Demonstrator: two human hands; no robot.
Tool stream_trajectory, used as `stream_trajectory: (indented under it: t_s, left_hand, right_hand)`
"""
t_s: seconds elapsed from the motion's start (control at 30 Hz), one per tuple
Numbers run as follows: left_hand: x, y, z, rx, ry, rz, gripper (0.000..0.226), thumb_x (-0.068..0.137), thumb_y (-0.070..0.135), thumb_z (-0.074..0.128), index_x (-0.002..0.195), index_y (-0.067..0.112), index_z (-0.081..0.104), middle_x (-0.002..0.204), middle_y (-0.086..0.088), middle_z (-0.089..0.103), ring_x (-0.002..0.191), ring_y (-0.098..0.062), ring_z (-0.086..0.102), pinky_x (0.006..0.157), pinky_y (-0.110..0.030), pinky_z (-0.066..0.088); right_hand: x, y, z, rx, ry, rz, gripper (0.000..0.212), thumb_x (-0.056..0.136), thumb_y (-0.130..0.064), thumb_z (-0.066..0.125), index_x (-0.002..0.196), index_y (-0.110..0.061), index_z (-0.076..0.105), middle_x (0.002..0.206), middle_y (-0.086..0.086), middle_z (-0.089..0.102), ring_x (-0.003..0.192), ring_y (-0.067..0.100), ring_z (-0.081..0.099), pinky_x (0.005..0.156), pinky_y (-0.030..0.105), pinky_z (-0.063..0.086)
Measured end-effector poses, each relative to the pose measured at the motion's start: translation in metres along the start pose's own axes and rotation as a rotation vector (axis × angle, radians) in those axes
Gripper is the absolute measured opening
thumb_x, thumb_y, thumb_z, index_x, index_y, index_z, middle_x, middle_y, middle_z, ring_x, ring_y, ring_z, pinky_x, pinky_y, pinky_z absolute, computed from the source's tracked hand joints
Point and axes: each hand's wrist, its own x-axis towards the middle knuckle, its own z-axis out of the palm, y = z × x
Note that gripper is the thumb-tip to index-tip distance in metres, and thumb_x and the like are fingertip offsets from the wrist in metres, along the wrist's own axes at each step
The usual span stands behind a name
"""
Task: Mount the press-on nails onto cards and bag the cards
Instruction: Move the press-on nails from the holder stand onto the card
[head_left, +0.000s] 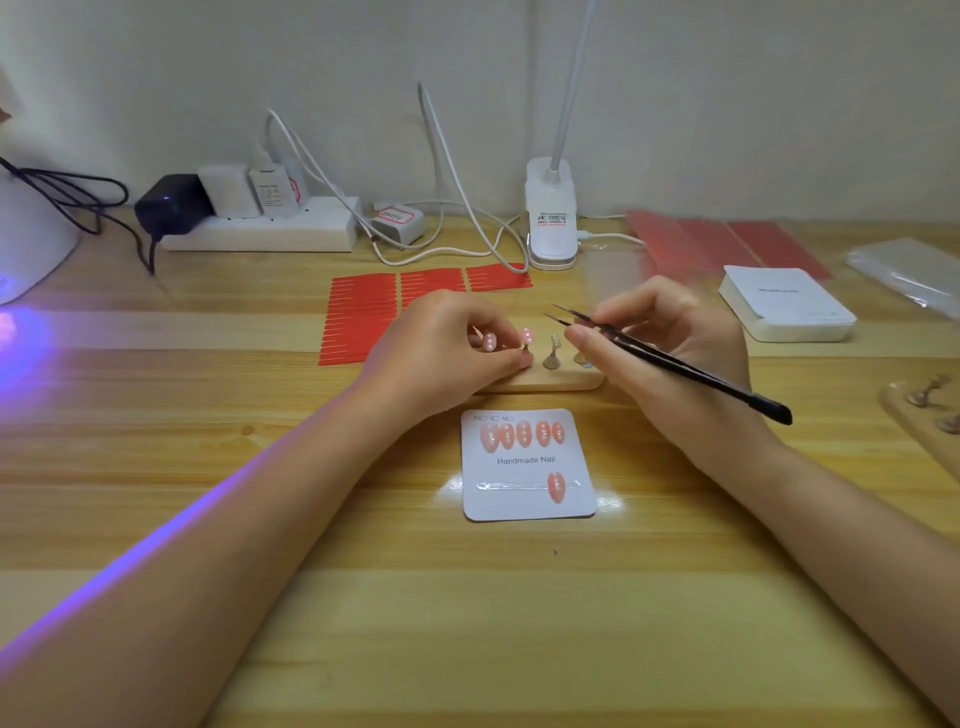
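At the far left a white nail lamp (28, 244) throws violet light across the wooden tabletop (467, 623). Behind it, a power strip (260, 231) with plugged-in chargers sits against the wall. Red adhesive strips (363, 317) lie in rows on a sheet, their long axes running left to right.

The left hand (441, 353) is curled, its fingertips pinching the base of a small stand that carries a pink press-on nail (526, 336); that nail stands upright with its long axis roughly vertical. Another pink nail (489, 341) shows just left of it, partly hidden by the fingers. Both stand on a pale wooden holder block (550, 382), which lies between the two hands, along with a bare metal stand (553, 353).

Just nearer the camera than the block lies a white card (527, 462) printed "Handmade Nail". Five glossy pink almond-shaped nails (523, 434) sit in a row along its top, long axes pointing away from the viewer. A sixth nail (556, 486) sits at the right end of the clear strip lower down, oriented the same way.

The right hand (670, 353) grips black tweezers (670, 361), tips pointing up-left toward the holder, handle trailing to the lower right. Whether the tips hold anything cannot be told.

Farther right are a clip lamp (550, 213), a stack of white cards (787, 304) and clear bags (909, 270).
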Motion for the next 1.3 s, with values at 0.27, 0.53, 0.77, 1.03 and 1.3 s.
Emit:
stream_trajectory:
  t_s: [0.27,0.53,0.77,1.03,1.3]
  left_hand:
    - [0.001,-0.001,0.003,-0.046,0.014,0.010,0.009,0.072,0.033,0.076,0.072,0.035,0.067,0.065,0.021,0.055,0.063,-0.001,0.047,0.063,-0.024,0.036]
    - [0.002,-0.002,0.003,-0.058,0.005,0.030,0.010,0.074,0.028,0.076,0.081,0.022,0.075,0.072,0.019,0.059,0.072,-0.010,0.052,0.069,-0.030,0.043]
    - [0.002,-0.001,0.002,-0.052,0.014,0.033,0.009,0.073,0.028,0.076,0.081,0.022,0.074,0.072,0.020,0.059,0.076,-0.013,0.056,0.071,-0.031,0.045]
    - [0.001,0.000,0.001,-0.059,-0.004,0.009,0.008,0.074,0.030,0.076,0.071,0.028,0.068,0.074,0.016,0.060,0.075,-0.013,0.055,0.070,-0.031,0.045]
    - [0.000,0.004,0.000,-0.051,-0.021,0.014,0.011,0.074,0.030,0.076,0.069,0.028,0.067,0.081,0.000,0.065,0.078,-0.018,0.057,0.073,-0.037,0.048]
  right_hand:
    - [-0.005,0.006,-0.002,-0.133,-0.095,-0.264,0.012,0.075,-0.012,0.073,0.072,-0.009,0.062,0.082,-0.010,0.065,0.080,0.006,0.063,0.074,0.020,0.048]
    - [-0.005,0.010,0.000,-0.224,-0.106,-0.366,0.017,0.075,-0.011,0.073,0.071,0.003,0.064,0.082,0.002,0.067,0.078,0.012,0.063,0.074,0.022,0.048]
    - [-0.002,0.013,0.001,-0.241,-0.103,-0.398,0.016,0.075,-0.008,0.075,0.070,0.003,0.065,0.082,0.009,0.069,0.079,0.011,0.063,0.073,0.020,0.049]
    - [-0.002,0.012,0.003,-0.200,-0.101,-0.368,0.013,0.076,-0.008,0.075,0.073,0.001,0.067,0.083,0.008,0.070,0.079,0.011,0.063,0.073,0.013,0.046]
    - [-0.001,0.010,0.004,-0.230,-0.127,-0.353,0.011,0.076,-0.005,0.075,0.074,0.001,0.066,0.085,0.006,0.069,0.085,0.010,0.061,0.068,0.000,0.036]
